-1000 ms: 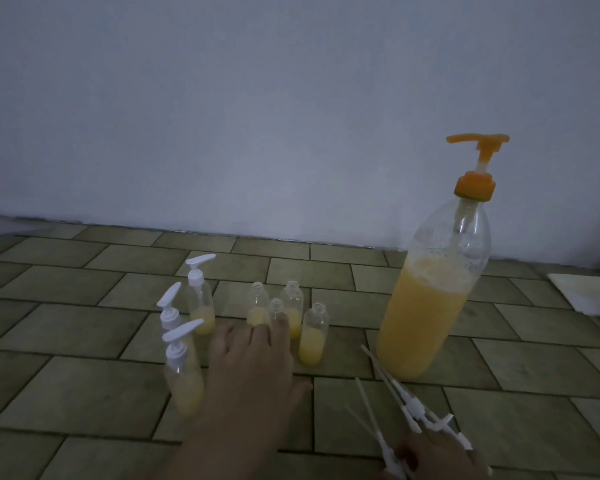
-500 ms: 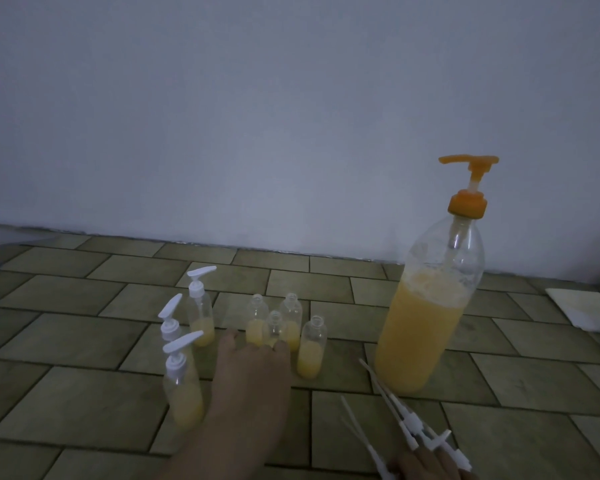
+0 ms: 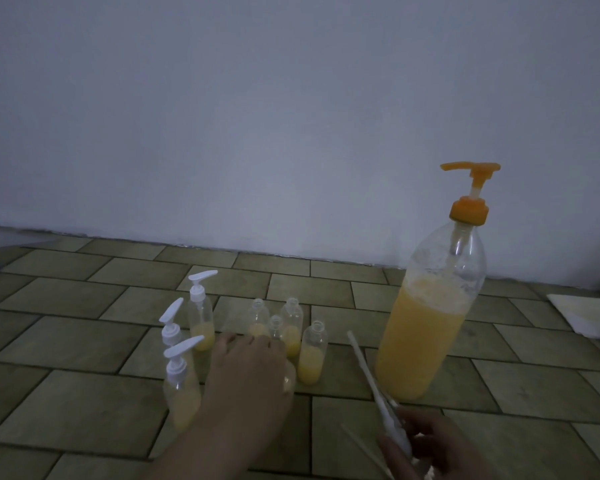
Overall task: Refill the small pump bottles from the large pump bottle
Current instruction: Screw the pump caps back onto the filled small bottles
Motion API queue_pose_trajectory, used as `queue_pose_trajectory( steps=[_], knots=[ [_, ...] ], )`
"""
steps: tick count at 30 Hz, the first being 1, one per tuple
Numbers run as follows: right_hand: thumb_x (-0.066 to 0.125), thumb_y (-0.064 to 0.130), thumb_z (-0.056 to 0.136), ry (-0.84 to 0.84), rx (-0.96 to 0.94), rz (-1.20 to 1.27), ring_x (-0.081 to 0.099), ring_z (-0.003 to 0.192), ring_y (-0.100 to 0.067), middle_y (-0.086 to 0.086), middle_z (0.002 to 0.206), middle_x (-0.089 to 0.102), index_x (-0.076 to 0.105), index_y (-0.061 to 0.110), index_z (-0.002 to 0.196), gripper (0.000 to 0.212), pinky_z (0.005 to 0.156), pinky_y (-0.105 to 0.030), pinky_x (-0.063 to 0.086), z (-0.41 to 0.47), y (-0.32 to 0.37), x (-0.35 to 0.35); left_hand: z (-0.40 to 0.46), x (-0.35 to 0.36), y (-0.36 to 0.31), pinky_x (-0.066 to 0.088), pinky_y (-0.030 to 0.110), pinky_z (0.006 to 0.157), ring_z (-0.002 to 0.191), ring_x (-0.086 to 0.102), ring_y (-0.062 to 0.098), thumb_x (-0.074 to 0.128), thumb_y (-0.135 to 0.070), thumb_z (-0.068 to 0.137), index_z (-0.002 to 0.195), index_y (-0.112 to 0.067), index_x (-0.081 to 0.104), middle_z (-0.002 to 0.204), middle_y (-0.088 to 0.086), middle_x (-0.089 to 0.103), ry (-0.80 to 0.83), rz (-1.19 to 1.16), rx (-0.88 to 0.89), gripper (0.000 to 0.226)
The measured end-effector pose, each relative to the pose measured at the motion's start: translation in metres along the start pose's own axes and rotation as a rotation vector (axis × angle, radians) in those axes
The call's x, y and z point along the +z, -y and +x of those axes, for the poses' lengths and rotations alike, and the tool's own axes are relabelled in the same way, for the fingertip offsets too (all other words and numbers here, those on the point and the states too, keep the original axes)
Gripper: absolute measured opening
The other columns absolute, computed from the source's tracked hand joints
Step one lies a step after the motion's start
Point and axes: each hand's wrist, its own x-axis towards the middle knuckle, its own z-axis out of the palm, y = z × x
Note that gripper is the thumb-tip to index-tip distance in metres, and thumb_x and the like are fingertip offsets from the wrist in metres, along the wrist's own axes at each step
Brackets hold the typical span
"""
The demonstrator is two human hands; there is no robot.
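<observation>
The large clear bottle [image 3: 426, 337] with an orange pump [image 3: 469, 206] stands on the right, over half full of yellow liquid. Three small bottles with white pumps [image 3: 182, 386] stand on the left. Beside them stand several small uncapped bottles [image 3: 313, 355], each part full of yellow liquid. My left hand [image 3: 246, 379] reaches down among them, fingers curled over a small bottle [image 3: 289, 378] that shows only at the hand's right edge. My right hand [image 3: 430, 448], at the bottom edge, grips loose white pump heads with long dip tubes [image 3: 378, 389] pointing up and left.
Everything stands on an olive tiled floor [image 3: 66, 299] against a plain pale wall [image 3: 291, 116]. A white folded cloth [image 3: 584, 315] lies at the far right.
My left hand has moved forward and its fingers have bent down over a small bottle. My right hand has lifted the pump heads, and fewer dip tubes show now.
</observation>
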Motion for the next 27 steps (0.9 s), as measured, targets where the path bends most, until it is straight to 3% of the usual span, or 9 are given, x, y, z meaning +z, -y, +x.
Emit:
queue_pose_trajectory(
  steps=[2, 4, 7, 9, 11, 16, 21, 24, 27],
  knots=[
    [0.087, 0.014, 0.056, -0.066, 0.012, 0.101, 0.064, 0.063, 0.004, 0.022, 0.066, 0.067, 0.063, 0.056, 0.078, 0.053, 0.057, -0.005, 0.046, 0.004, 0.007, -0.002, 0.0, -0.005, 0.005, 0.022, 0.028, 0.107, 0.105, 0.046, 0.005, 0.048, -0.049, 0.085, 0.11, -0.034, 0.046, 0.105, -0.017, 0.05, -0.045, -0.101, 0.001, 0.03],
    [0.087, 0.02, 0.056, -0.102, -0.141, 0.066, 0.065, 0.062, 0.003, 0.018, 0.064, 0.069, 0.066, 0.047, 0.079, 0.042, 0.057, -0.005, 0.046, 0.013, 0.012, -0.009, 0.001, -0.012, 0.009, 0.033, 0.023, 0.098, 0.098, 0.047, 0.003, 0.054, -0.052, 0.081, 0.104, -0.035, 0.046, 0.1, -0.018, 0.049, -0.078, -0.272, -0.012, 0.03],
    [0.078, 0.023, 0.068, -0.177, -0.385, -0.058, 0.063, 0.067, 0.003, 0.018, 0.073, 0.067, 0.065, 0.039, 0.074, 0.022, 0.06, -0.008, 0.045, 0.028, 0.031, -0.021, 0.003, -0.021, 0.014, 0.046, 0.017, 0.072, 0.086, 0.055, 0.004, 0.072, -0.037, 0.073, 0.091, -0.028, 0.055, 0.092, -0.011, 0.055, -0.11, -0.707, -0.103, 0.027],
    [0.066, 0.034, 0.07, -0.204, -0.498, -0.146, 0.058, 0.073, 0.004, 0.019, 0.08, 0.063, 0.06, 0.039, 0.083, 0.014, 0.065, -0.007, 0.042, 0.037, 0.045, -0.028, 0.006, -0.02, 0.017, 0.05, 0.018, 0.064, 0.082, 0.062, 0.004, 0.079, -0.029, 0.069, 0.088, -0.029, 0.06, 0.088, -0.007, 0.063, -0.139, -0.951, -0.158, 0.026],
    [0.061, 0.036, 0.074, -0.206, -0.611, -0.231, 0.055, 0.078, 0.002, 0.016, 0.086, 0.06, 0.062, 0.034, 0.086, 0.012, 0.068, -0.009, 0.042, 0.046, 0.054, -0.03, 0.007, -0.018, 0.017, 0.054, 0.018, 0.067, 0.083, 0.066, 0.001, 0.08, -0.026, 0.069, 0.093, -0.03, 0.064, 0.09, -0.006, 0.07, -0.14, -1.125, -0.18, 0.03],
    [0.06, 0.034, 0.078, -0.241, -0.767, -0.365, 0.052, 0.084, -0.002, 0.011, 0.087, 0.06, 0.068, 0.024, 0.09, 0.018, 0.074, -0.036, 0.044, 0.059, 0.066, -0.029, 0.006, -0.02, 0.014, 0.056, 0.034, 0.084, 0.092, 0.069, 0.007, 0.081, -0.028, 0.06, 0.106, -0.021, 0.069, 0.095, -0.008, 0.074, -0.173, -1.401, -0.16, 0.049],
    [0.059, 0.037, 0.079, -0.196, -0.828, -0.434, 0.053, 0.082, -0.003, 0.006, 0.084, 0.067, 0.07, 0.024, 0.087, 0.019, 0.079, -0.035, 0.041, 0.063, 0.065, -0.031, 0.002, -0.023, 0.012, 0.057, 0.037, 0.082, 0.092, 0.069, 0.011, 0.085, -0.038, 0.051, 0.111, -0.026, 0.065, 0.094, -0.004, 0.074, -0.258, -1.448, -0.146, 0.064],
    [0.058, 0.038, 0.079, -0.174, -0.825, -0.457, 0.053, 0.082, -0.003, 0.007, 0.083, 0.066, 0.072, 0.023, 0.086, 0.023, 0.078, -0.038, 0.042, 0.064, 0.067, -0.036, 0.001, -0.023, 0.014, 0.055, 0.034, 0.083, 0.096, 0.065, 0.01, 0.084, -0.044, 0.055, 0.109, -0.033, 0.066, 0.1, -0.009, 0.069, -0.396, -1.232, -0.079, 0.059],
    [0.055, 0.041, 0.082, -0.107, -0.849, -0.442, 0.052, 0.081, -0.003, 0.013, 0.086, 0.06, 0.068, 0.029, 0.091, 0.02, 0.079, -0.034, 0.041, 0.066, 0.072, -0.046, 0.001, -0.021, 0.017, 0.049, 0.023, 0.086, 0.1, 0.056, 0.001, 0.084, -0.033, 0.064, 0.108, -0.036, 0.065, 0.104, -0.019, 0.06, -0.499, -1.03, -0.054, 0.049]
  ],
)
